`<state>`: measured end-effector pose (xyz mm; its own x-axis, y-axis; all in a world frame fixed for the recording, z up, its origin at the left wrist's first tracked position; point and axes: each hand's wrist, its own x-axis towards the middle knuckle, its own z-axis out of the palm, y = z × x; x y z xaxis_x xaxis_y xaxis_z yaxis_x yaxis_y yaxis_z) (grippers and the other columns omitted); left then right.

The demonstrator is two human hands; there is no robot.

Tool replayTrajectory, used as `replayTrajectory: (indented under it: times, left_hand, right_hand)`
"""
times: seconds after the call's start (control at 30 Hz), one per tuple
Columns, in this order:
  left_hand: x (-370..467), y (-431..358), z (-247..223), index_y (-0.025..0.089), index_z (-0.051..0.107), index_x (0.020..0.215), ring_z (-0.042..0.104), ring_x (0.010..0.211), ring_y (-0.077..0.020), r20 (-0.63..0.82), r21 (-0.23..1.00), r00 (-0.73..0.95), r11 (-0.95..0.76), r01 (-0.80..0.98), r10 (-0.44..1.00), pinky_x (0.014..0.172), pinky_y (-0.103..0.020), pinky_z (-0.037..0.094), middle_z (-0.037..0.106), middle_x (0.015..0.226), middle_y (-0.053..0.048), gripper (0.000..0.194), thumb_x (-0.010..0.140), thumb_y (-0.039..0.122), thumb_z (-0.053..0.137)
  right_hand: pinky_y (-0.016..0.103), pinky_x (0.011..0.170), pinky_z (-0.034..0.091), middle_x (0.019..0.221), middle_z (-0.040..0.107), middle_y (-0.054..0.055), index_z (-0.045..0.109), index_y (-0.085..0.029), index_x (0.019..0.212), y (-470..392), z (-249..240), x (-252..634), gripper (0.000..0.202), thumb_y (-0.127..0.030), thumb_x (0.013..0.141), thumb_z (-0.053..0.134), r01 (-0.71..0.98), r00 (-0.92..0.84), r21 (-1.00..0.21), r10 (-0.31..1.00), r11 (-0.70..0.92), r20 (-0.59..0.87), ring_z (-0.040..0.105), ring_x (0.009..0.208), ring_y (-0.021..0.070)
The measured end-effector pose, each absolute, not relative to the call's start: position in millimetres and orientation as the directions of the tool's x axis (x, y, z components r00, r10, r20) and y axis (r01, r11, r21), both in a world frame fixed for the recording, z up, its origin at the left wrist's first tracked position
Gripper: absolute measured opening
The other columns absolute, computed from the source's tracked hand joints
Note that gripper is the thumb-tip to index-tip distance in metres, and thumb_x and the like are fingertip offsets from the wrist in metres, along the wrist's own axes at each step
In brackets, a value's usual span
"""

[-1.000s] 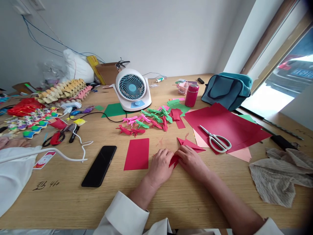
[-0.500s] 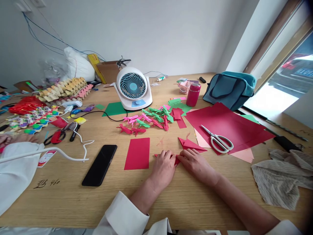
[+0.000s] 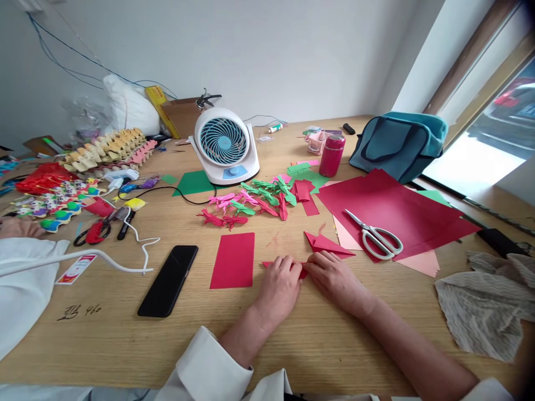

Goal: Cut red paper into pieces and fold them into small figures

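Note:
Both hands meet over a small folded red paper [image 3: 304, 271] on the table. My left hand [image 3: 281, 284] presses on it with fingers closed, and a red point sticks out to its left. On the right, my right hand [image 3: 336, 281] pinches the paper's other side, fingers bent together. Just behind the hands lies another folded red piece [image 3: 328, 245]. A flat red rectangle [image 3: 233, 260] rests left of my left hand. Folded pink, green and red paper figures [image 3: 251, 200] are gathered farther back.
Scissors [image 3: 378, 236] lie on large red sheets [image 3: 401, 211] at right, near a crumpled cloth [image 3: 480, 306]. A phone [image 3: 168, 281] is at left. Behind stand a fan [image 3: 223, 142], a red flask [image 3: 332, 156] and a blue bag [image 3: 397, 145]. Another person's sleeve [image 3: 25, 289] shows far left.
The view has shifted slightly. Both hands keep nearly the same place and hold on the folded red paper.

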<state>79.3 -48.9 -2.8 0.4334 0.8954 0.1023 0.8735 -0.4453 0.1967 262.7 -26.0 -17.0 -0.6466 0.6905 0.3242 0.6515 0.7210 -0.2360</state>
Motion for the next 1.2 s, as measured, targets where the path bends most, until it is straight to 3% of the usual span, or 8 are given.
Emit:
replayTrajectory:
  times: [0.4, 0.67, 1.2]
  left_hand:
    - [80.6, -50.0, -2.9, 0.02, 0.06, 0.096, 0.055, 0.098, -0.0228, 0.127, 0.229, 0.403, -0.423, 0.877, 0.906, 0.089, -0.039, 0.049, 0.061, 0.103, -0.005, 0.006, 0.092, 0.021, 0.055]
    - [78.9, -48.6, -0.3, 0.019, 0.064, 0.093, 0.057, 0.094, -0.0206, 0.119, 0.296, 0.383, -0.401, 0.867, 0.916, 0.087, -0.036, 0.049, 0.061, 0.096, -0.006, 0.018, 0.096, 0.022, 0.047]
    - [70.9, -42.1, -2.4, 0.022, 0.067, 0.092, 0.061, 0.091, -0.0179, 0.117, 0.468, 0.332, -0.346, 0.813, 0.936, 0.082, -0.03, 0.046, 0.066, 0.093, -0.003, 0.018, 0.096, 0.022, 0.049]
  right_hand:
    - [0.033, 0.076, 0.042, 0.092, 0.06, 0.008, 0.066, -0.016, 0.095, -27.0, -17.6, 261.8, 0.015, -0.015, 0.096, 0.051, 0.655, -0.64, -0.269, 0.708, 0.706, 0.3, 0.051, 0.081, 0.0198]
    - [0.034, 0.076, 0.042, 0.09, 0.059, 0.008, 0.063, -0.017, 0.088, -29.6, -15.5, 261.9, 0.017, -0.016, 0.096, 0.049, 0.667, -0.608, -0.311, 0.735, 0.678, 0.3, 0.051, 0.082, 0.0199]
    - [0.035, 0.078, 0.044, 0.089, 0.059, 0.007, 0.065, -0.019, 0.093, -26.5, -16.7, 263.4, 0.016, -0.023, 0.098, 0.05, 0.645, -0.545, -0.433, 0.776, 0.63, 0.317, 0.052, 0.085, 0.0204]
